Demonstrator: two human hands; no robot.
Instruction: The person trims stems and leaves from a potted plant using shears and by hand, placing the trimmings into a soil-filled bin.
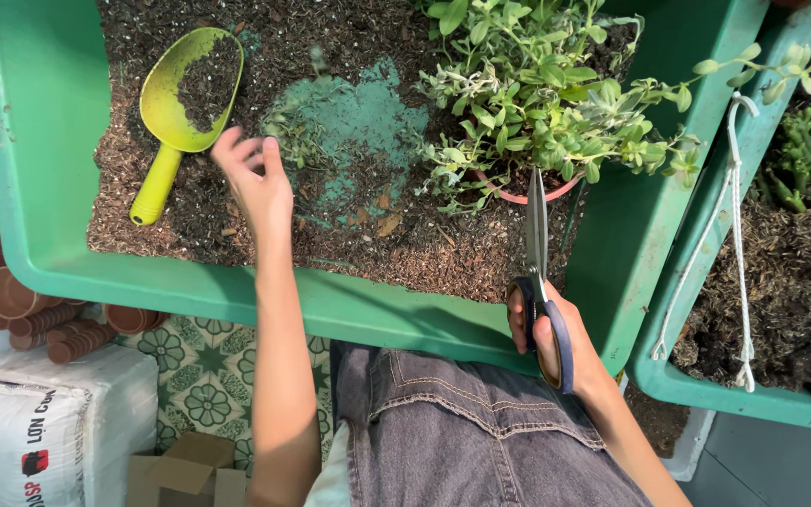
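Fingers (526, 324) of my right hand (548, 340) are curled through the dark handles of the scissors (539, 282), gripping them with the blades pressed together and pointing up into the leafy potted plant (537, 103). My left hand (255, 183) reaches farther over the green tub (49, 188) of soil (424, 253), fingers loosely bent and holding nothing, just beside the yellow-green scoop (185, 99) lying on the soil with some dirt in it.

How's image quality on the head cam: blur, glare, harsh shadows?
Head view: soft, even daylight, no glare; slight motion blur on the left hand's fingers near the yellow-green scoop; right hand and scissors sharp; faint shadow under the potted plant; the green tray's rim bows from wide-angle distortion.
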